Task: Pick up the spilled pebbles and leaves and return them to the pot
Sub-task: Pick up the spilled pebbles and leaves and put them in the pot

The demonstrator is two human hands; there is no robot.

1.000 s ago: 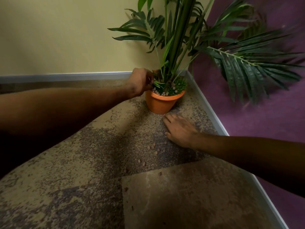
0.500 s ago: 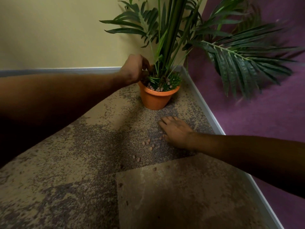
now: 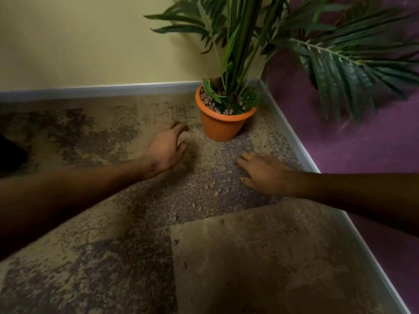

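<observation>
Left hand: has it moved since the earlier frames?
Yes. The left hand has left the rim of the orange pot and drawn back over the carpet, left of the pot.

Nothing could be read: no text, label, brand, number or sign showed on the pot [image 3: 221, 129] or anywhere else in view

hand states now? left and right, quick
Left hand: open, fingers loosely curled, nothing seen in it.
Right hand: open, flat on the carpet beside the pebbles.
</observation>
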